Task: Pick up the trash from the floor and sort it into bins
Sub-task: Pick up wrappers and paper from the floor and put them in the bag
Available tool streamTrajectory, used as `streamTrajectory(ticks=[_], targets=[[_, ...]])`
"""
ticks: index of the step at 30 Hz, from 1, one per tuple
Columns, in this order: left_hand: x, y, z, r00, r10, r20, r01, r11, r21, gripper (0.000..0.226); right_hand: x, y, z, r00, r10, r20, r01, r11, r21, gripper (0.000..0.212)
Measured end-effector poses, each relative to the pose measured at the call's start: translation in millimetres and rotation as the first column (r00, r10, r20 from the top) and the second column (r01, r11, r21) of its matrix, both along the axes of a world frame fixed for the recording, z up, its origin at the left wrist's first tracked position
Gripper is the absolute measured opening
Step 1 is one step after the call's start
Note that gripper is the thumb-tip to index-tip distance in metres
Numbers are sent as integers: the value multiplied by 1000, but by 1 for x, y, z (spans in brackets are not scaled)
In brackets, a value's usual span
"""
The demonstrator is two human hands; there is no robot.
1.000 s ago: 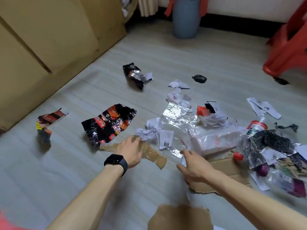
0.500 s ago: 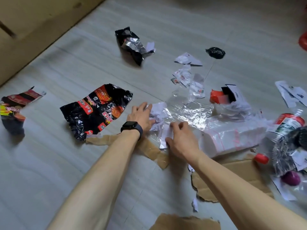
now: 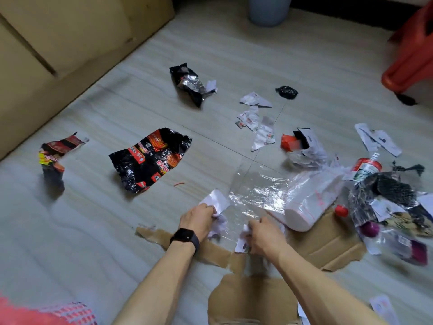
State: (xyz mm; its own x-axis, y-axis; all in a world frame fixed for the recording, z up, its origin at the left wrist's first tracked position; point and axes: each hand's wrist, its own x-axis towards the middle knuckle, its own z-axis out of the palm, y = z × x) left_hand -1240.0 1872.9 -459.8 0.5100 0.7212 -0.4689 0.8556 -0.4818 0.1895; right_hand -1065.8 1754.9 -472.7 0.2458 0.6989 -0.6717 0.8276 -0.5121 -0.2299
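Trash lies scattered on the pale floor (image 3: 98,231). My left hand (image 3: 196,219), with a black watch at the wrist, grips crumpled white paper (image 3: 216,207). Close to its right, my right hand (image 3: 262,233) pinches a small white paper slip (image 3: 241,246). Both hands sit at the near edge of a clear plastic sheet (image 3: 257,191). A torn brown cardboard strip (image 3: 210,252) lies under my wrists. A black-and-red snack wrapper (image 3: 152,158) lies to the left.
A blue bin (image 3: 268,9) stands at the far wall, a red plastic stool (image 3: 412,57) at the right, a large cardboard box (image 3: 58,43) at the left. More wrappers (image 3: 189,83), paper scraps (image 3: 255,100), a white plastic bag (image 3: 311,202) and a bottle (image 3: 365,167) crowd the right side.
Both hands have drawn back toward me, each now gripping a piece of white paper lifted off the clear plastic. The camera view has tilted up again.
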Motion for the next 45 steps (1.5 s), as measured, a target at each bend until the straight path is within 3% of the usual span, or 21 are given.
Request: streamTrajectory(ticks=[3,5,8,11,16,18,23,25,29,32,35,40,45], targets=[[-23,11,46,997,62,47,-61,998,-12,16,-2,-17,29,996,87,-18,-88,990,-113,8],[-45,26,87,988,115,98,-116,993,6,12,-7,-20,59,995,101,-24,-102,991,-86,18],[-83,39,160,971,173,165,-178,984,14,12,-22,-12,107,997,76,-22,-75,996,53,32],[-124,34,233,961,197,196,-213,975,62,19,-57,1,157,993,-7,-116,37,964,264,23],[-212,-8,317,923,276,270,-331,925,186,8,-159,7,236,963,108,-245,33,861,507,13],[-252,-30,329,890,332,312,-401,896,191,15,-203,1,253,937,152,-315,46,838,544,19],[-364,-104,316,771,533,348,-607,781,148,23,-310,-31,266,865,346,-365,-106,835,540,18],[-395,-132,293,727,601,332,-661,744,101,21,-340,-43,261,845,391,-366,-169,843,510,8],[-423,-164,254,664,679,313,-703,709,-47,9,-370,-56,252,811,413,-415,-213,869,447,46],[-424,-166,241,646,712,277,-704,695,-145,34,-366,-58,250,820,445,-361,-273,857,438,57],[-414,-151,249,645,705,293,-691,703,-171,31,-337,-51,254,831,493,-258,-355,827,436,53],[-361,-106,284,781,548,301,-547,832,-96,30,-236,-24,288,848,530,15,-492,776,396,45],[-262,-65,319,914,298,277,-311,950,6,30,-120,-4,329,907,375,190,-420,826,376,39]])
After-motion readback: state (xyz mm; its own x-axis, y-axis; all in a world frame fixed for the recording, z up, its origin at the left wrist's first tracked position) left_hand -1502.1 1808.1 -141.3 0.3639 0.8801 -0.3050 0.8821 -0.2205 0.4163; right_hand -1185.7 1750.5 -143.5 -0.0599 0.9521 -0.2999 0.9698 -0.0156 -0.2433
